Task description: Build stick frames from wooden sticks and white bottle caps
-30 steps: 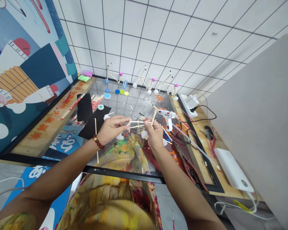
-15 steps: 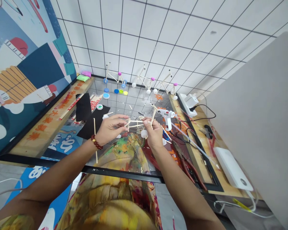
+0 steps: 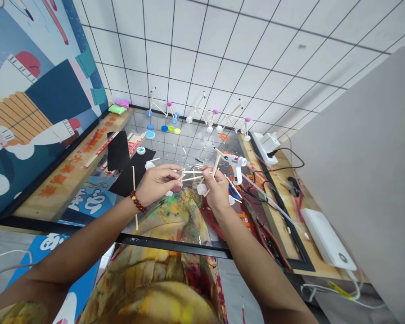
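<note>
Stick frame (image 3: 192,178) is pale cream, one tip dark. Bead bracelet (image 3: 138,201) dark red, one bead gold. Glue gun (image 3: 236,168) white. Right pliers (image 3: 277,249) have red handles. Near clothing (image 3: 168,294) yellow-brown, blotched green and red. Left sheet (image 3: 118,150) black. Far-left packet (image 3: 117,109) bright green. Far wall tiles (image 3: 238,38) white, black grid lines.

Three stick models (image 3: 215,111) stand in a row along the far edge of the bench (image 3: 33,208), with packets (image 3: 121,103) in the far left corner and a power strip (image 3: 262,148) at the far right. Lids (image 3: 164,128) lie before the leftmost model. Sheets (image 3: 118,150) lie toward the left edge, a glue gun (image 3: 235,167) and pliers (image 3: 261,227) toward the right, the pliers nearer the front.
</note>
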The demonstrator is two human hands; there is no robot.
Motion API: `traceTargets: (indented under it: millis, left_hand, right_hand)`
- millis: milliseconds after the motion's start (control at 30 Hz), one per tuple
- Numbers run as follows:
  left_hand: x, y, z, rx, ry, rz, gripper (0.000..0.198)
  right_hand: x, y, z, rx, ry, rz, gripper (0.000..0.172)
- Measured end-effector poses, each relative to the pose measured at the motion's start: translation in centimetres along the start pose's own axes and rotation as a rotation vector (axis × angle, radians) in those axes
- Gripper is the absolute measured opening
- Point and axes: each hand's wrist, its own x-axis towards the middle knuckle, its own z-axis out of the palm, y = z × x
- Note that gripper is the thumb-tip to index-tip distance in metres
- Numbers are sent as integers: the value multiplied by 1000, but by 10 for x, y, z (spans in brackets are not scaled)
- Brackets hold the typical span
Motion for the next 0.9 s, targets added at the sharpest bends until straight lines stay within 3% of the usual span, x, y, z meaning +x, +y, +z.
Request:
traceTargets:
  millis: [67, 167, 233, 400, 700, 900]
  left_hand:
    - [-1, -1, 2, -45, 13, -59, 17]
    - [0, -1, 3, -80, 2, -154, 43]
    - [1, 0, 3, -82, -16, -143, 52]
    - [4, 2, 2, -92, -101, -89, 38]
    - [7, 8, -11, 91, -132, 84, 38]
    - [4, 8, -8, 138, -142, 71, 43]
  right_hand:
    - [-1, 0, 1, 18, 0, 18, 26]
    - [-1, 0, 1, 17, -6, 17, 28]
    - [-2, 0, 1, 6, -9, 11, 29]
    - [-2, -1, 0, 4, 4, 28, 28]
    - [-9, -7, -6, -178, 33, -69, 18]
    - [-16, -15, -4, -321, 22, -121, 12]
